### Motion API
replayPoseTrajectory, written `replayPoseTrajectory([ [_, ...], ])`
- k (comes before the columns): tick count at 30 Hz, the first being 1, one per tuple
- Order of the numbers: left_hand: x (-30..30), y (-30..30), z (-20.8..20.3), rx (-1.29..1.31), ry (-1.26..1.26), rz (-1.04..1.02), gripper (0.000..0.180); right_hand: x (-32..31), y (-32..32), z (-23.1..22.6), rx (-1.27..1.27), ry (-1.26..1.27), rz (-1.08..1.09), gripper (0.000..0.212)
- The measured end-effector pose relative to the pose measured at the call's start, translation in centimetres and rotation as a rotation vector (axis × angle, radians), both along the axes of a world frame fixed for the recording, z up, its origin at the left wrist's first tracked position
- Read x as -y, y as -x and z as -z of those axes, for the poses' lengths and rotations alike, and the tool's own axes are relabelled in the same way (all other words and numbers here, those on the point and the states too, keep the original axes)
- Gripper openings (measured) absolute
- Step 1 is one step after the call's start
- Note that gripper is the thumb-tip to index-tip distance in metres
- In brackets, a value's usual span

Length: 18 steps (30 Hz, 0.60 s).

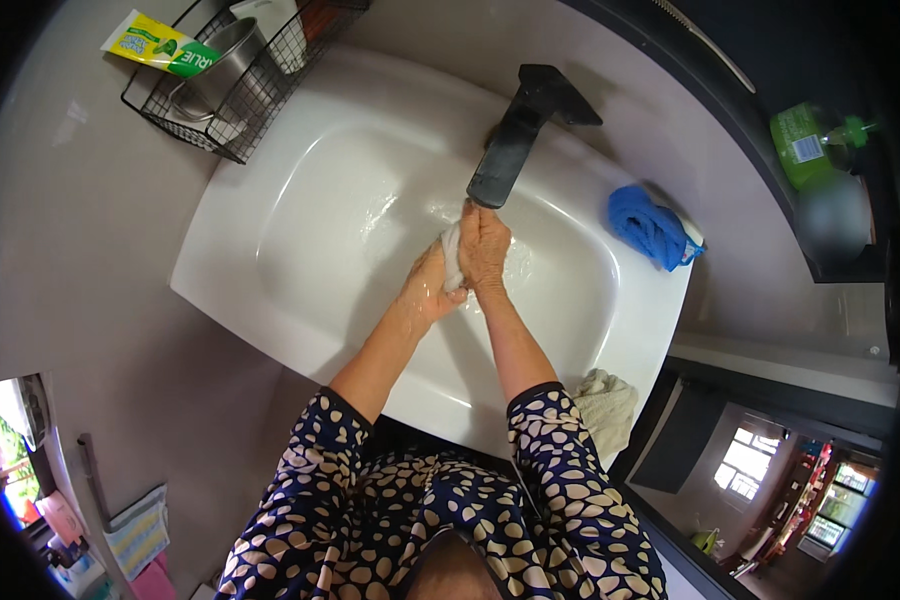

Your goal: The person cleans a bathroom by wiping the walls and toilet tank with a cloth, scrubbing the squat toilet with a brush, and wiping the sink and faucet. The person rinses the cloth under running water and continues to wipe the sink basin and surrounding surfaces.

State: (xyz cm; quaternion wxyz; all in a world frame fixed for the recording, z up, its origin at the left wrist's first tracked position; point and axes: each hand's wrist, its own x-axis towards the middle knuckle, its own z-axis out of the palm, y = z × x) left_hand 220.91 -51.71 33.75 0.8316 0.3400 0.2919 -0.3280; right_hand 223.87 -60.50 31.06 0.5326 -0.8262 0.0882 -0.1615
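Over the white sink [300, 200], both my hands press together around a small wet white cloth [452, 258]. My left hand [428, 280] is closed on the cloth from the left side, palm turned inward. My right hand [484, 248] wraps it from the right, with its fingers just under the spout of the dark faucet [505, 150]. Water glistens on the basin floor below my hands. Part of the cloth is hidden between the fingers.
A wire basket [240, 130] at the back left holds a metal mug [225, 75] and a yellow-green tube [160, 45]. A blue cloth [647, 225] lies on the right rim, a greyish cloth [607, 405] at the front right. A green bottle [800, 145] stands on the dark shelf.
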Motion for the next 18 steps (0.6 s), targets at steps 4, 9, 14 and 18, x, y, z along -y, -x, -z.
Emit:
replayPoseTrajectory([
  [4, -0.6, 0.6, 0.7, -0.01, -0.068, -0.067, 0.031, 1.8, 1.5, -1.4, 0.16, 0.276, 0.082, 0.013],
  [9, -3.1, 0.8, 3.4, 0.012, -0.001, -0.11, 0.031, 4.0, -1.9, -13.2, 0.621, 0.504, 0.226, 0.048],
  [14, -3.6, 1.0, 3.9, -0.045, -0.024, -0.167, 0.023, 5.3, -2.8, -12.9, 0.518, 0.703, 0.108, 0.066],
  [18, -4.5, 1.6, 4.4, -0.002, -0.046, -0.217, 0.032, 4.4, 0.9, -8.4, 0.416, 0.289, 0.197, 0.062],
])
